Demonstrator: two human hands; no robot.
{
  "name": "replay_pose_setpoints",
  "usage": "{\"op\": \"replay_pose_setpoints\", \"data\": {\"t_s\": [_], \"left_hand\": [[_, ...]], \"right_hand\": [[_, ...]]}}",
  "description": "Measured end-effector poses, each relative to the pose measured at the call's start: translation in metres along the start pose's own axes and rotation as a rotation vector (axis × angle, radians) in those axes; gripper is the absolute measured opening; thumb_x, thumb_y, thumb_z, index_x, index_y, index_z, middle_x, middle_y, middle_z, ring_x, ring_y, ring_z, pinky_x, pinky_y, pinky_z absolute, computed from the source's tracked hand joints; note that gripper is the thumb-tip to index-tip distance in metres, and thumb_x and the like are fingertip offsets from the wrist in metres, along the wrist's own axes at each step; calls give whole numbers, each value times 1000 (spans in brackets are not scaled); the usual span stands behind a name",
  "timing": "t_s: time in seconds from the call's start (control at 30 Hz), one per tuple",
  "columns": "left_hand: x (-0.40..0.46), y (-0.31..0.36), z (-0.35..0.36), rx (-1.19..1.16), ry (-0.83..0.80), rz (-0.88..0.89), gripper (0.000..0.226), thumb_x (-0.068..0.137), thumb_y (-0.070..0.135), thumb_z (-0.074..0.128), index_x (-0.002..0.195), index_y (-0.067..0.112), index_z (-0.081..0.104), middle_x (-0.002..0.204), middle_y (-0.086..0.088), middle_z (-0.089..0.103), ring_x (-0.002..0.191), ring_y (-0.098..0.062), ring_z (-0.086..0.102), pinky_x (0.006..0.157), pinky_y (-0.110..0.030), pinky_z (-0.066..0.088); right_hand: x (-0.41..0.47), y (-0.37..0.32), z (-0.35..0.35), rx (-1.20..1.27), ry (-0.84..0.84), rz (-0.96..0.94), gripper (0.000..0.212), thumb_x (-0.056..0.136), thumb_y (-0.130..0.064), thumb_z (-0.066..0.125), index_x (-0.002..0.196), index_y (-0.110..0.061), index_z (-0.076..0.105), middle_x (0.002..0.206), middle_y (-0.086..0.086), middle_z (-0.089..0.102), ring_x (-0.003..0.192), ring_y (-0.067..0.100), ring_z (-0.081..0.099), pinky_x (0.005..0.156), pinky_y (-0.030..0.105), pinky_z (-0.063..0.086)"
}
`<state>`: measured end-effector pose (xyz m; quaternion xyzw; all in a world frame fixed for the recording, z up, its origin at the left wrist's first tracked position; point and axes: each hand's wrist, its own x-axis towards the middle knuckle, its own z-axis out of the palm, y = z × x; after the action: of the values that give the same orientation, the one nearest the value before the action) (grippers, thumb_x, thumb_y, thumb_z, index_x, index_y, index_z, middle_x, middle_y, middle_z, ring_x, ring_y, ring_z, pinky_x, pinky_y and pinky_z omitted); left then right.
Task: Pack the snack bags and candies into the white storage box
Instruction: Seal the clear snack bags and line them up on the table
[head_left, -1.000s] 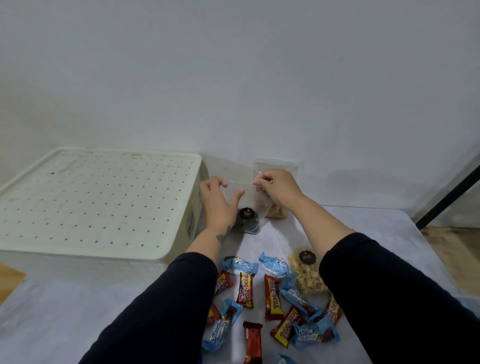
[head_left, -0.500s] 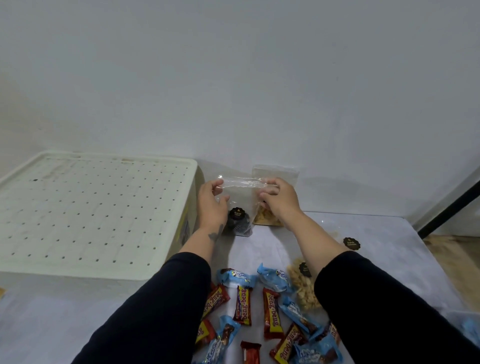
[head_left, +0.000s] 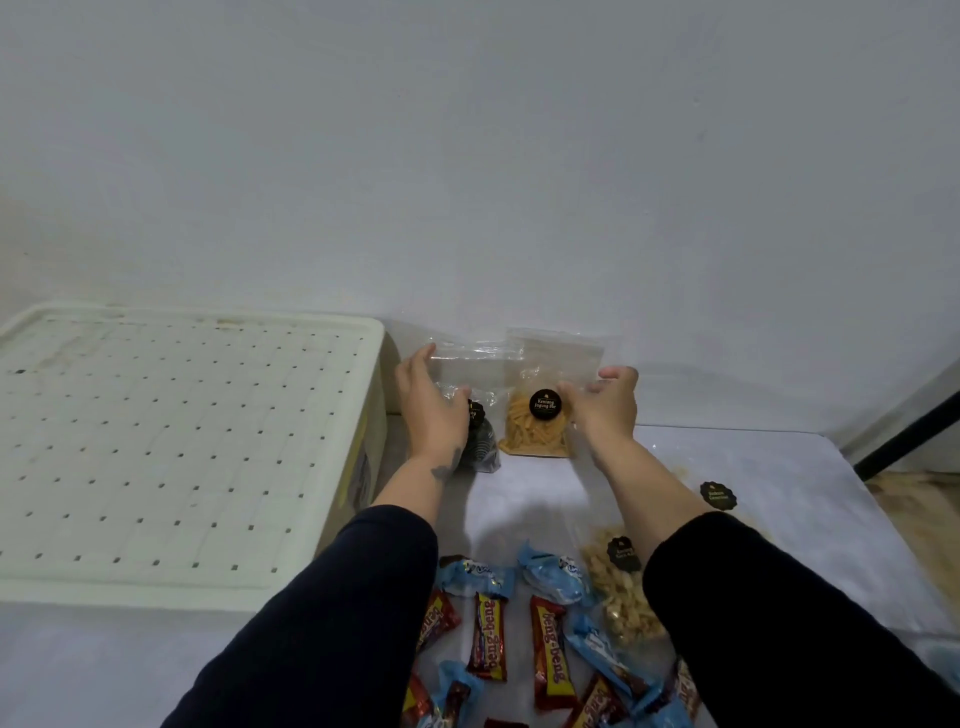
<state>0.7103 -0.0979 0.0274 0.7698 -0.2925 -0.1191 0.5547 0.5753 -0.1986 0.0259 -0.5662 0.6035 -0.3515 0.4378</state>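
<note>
the white storage box (head_left: 171, 447) stands at the left of the white table (head_left: 769, 467), its perforated lid on, its right wall just beside the left forearm. two clear snack bags stand upright against the back wall (head_left: 467, 156). the bag of dark contents (head_left: 480, 410) is nearer the box; the left hand (head_left: 434, 410) lies over its left edge with fingers extended and relaxed, thumb toward the bag's front. whether the hand actually presses the plastic cannot be told. the bag of orange sticks (head_left: 540, 415), with a round black label, stands just right of the dark bag and overlaps it at the top. the right hand (head_left: 605, 405) is at that bag's right edge, fingers loosely spread, nothing clasped; contact cannot be confirmed.

between the two forearms a bare strip of table runs from the bags back toward the person. nearer the person lie the candies (head_left: 519, 634): red bars and blue wrappers, scattered, several touching, some cut off by the lower frame edge. a bag of pale puffs (head_left: 618, 587) lies flat just beside the right sleeve, partly under it. a further clear bag (head_left: 719, 496) with a black label lies flat right of the right forearm, with open table beyond it to the right edge.
</note>
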Motion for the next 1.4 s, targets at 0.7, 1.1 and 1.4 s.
{"op": "replay_pose_setpoints", "data": {"t_s": [0.7, 1.1, 1.4], "left_hand": [[-75, 67, 70, 1, -364, -134, 45, 91, 56, 41, 88, 15, 60, 91, -1, 69, 87, -20, 64, 81, -34, 50], [-89, 63, 79, 199, -133, 19, 58, 86, 33, 64, 135, 14, 38, 137, -7, 36, 126, -25, 41, 105, -38, 36], [-74, 67, 83, 114, -217, 128, 20, 83, 24, 68, 101, 26, 58, 89, 11, 64, 93, -12, 61, 88, -37, 50]], "right_hand": [[-23, 32, -88, 145, -166, -60, 19, 91, -5, 53, 91, -21, 62, 88, -6, 63, 97, 24, 64, 85, 41, 53], [-10, 22, -139, 171, -361, -210, 11, 93, -15, 58, 90, -19, 68, 95, 7, 74, 87, 11, 69, 71, 21, 47], [15, 18, -150, 60, -481, -206, 11, 94, -18, 57, 86, -20, 65, 92, 3, 74, 94, 13, 65, 79, 29, 47]]}}
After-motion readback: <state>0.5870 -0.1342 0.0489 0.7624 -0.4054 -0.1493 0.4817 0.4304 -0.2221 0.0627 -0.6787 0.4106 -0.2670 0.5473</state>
